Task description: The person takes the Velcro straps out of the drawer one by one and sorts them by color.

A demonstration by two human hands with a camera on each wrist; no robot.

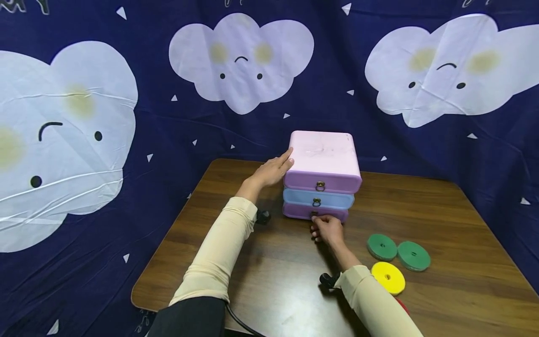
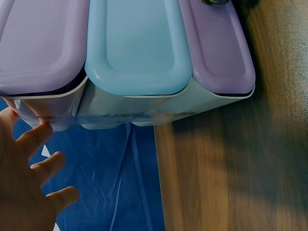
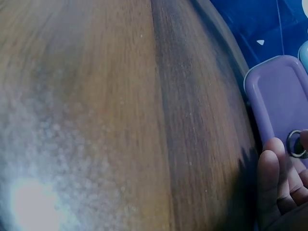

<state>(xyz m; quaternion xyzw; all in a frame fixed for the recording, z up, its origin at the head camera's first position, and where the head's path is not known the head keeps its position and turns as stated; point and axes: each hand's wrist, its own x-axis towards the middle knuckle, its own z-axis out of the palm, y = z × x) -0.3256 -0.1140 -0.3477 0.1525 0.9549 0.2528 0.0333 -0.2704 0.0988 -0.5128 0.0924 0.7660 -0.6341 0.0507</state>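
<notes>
A small three-drawer box (image 1: 322, 150) with a pink top stands toward the back of the table. Its fronts are purple, light blue (image 2: 137, 45) and purple, each with a ring pull. My left hand (image 1: 271, 171) rests against the box's left side, fingers spread and fairly straight. Down at the lowest purple drawer (image 1: 294, 210), my right hand (image 1: 329, 229) has its thumb and fingers at the ring pull (image 3: 289, 144), pinching it. That drawer's front sits close in line with the box.
Two green discs (image 1: 382, 247) and a yellow disc (image 1: 388, 278) lie to the right on the wooden table (image 1: 463, 243). A red edge (image 1: 402, 305) shows beside my right sleeve. Behind the table hangs a dark blue cloth (image 1: 160, 126) with clouds. A black cable (image 1: 242, 323) runs at the front.
</notes>
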